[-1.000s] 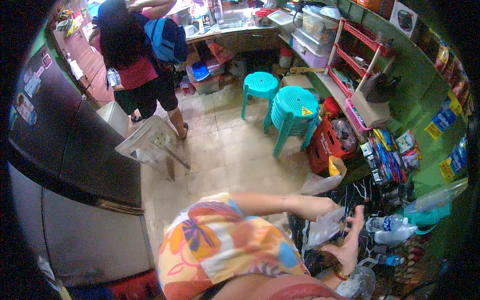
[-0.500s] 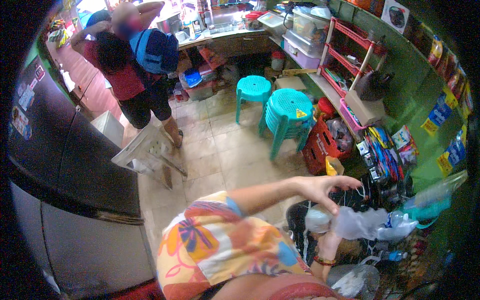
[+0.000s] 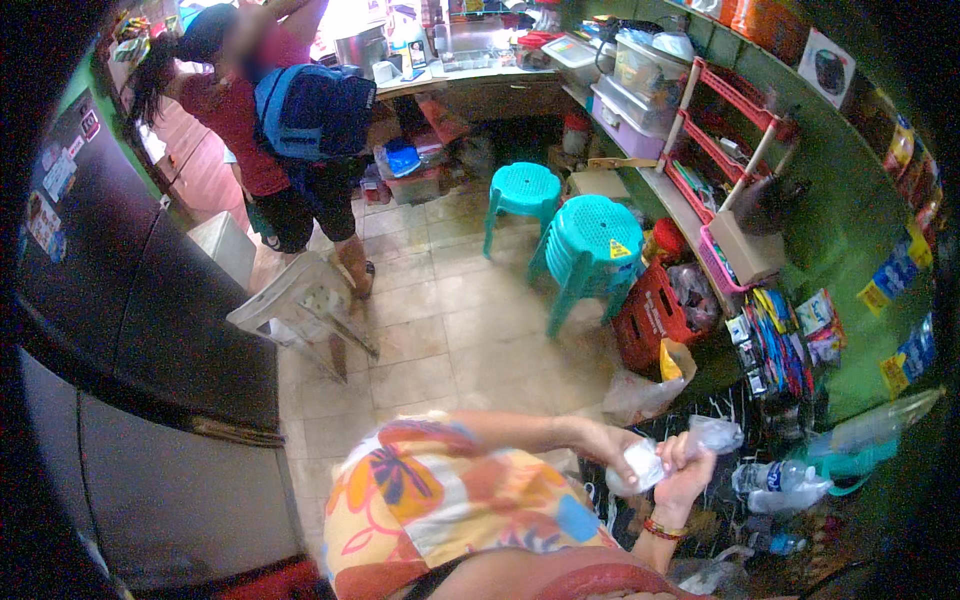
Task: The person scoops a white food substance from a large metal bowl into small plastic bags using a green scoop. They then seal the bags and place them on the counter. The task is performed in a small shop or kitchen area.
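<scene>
Both hands are together at the lower right, over a dark, white-veined tabletop (image 3: 715, 402). My left hand (image 3: 612, 452) closes round the filled part of a clear plastic bag (image 3: 642, 464) with something white in it. My right hand (image 3: 684, 478), with a beaded bracelet at the wrist, grips the bag's gathered neck, and the loose top sticks out above its fingers. What the bag contains cannot be made out. Just right of my right hand, a clear plastic bottle (image 3: 752, 477) lies on its side beside crumpled clear plastic (image 3: 795, 495).
Teal stools (image 3: 592, 235) stand mid-room beside a red crate (image 3: 648, 312). A white plastic chair (image 3: 300, 305) is at left near the dark refrigerator (image 3: 185, 320). A person with a blue backpack (image 3: 312, 110) stands by the far counter. Sachets (image 3: 778, 340) hang along the right shelf.
My left hand has come down from above the table onto the bag. My right hand has risen and now grips the bag's neck. The person at the back has shifted posture.
</scene>
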`<state>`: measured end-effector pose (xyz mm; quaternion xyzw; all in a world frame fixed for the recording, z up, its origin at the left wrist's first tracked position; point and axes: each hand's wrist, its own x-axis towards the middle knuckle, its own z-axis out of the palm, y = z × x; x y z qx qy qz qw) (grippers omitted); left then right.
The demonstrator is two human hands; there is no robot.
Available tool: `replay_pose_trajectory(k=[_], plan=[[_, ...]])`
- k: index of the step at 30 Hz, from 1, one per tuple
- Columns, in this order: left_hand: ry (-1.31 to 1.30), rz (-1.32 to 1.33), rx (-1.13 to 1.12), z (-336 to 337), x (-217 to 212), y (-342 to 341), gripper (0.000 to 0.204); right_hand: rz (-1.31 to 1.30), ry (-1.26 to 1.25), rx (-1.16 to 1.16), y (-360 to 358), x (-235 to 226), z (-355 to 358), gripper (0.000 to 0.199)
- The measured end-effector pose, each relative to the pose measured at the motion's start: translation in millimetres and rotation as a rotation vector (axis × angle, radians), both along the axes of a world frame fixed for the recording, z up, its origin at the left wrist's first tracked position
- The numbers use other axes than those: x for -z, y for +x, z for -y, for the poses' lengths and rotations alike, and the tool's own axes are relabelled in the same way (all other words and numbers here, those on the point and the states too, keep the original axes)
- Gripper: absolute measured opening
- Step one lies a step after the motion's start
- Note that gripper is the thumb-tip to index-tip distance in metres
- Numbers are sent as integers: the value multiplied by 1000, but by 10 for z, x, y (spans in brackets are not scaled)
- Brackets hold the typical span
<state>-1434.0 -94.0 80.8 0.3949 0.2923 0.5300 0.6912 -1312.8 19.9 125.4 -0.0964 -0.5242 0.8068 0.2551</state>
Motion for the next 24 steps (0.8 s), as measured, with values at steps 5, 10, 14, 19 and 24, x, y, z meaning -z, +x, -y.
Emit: replay_pose_trajectory(k=[5, 10, 14, 19, 24], plan=[[333, -888, -521, -245, 734, 0, 42, 348, 848, 56, -207, 134, 292, 20], [280, -776, -561, -121, 243, -72, 21, 304, 415, 216, -255, -8, 161, 33], [525, -690, -748, -50, -199, -225, 12, 192, 571, -9, -254, -273, 131, 64], [304, -746, -481, 19, -734, -347, 17, 584, 1215, 21, -198, 348, 147, 80], [452, -868, -254, 42, -1046, -397, 34, 399, 646, 143, -473, 693, 385, 65]])
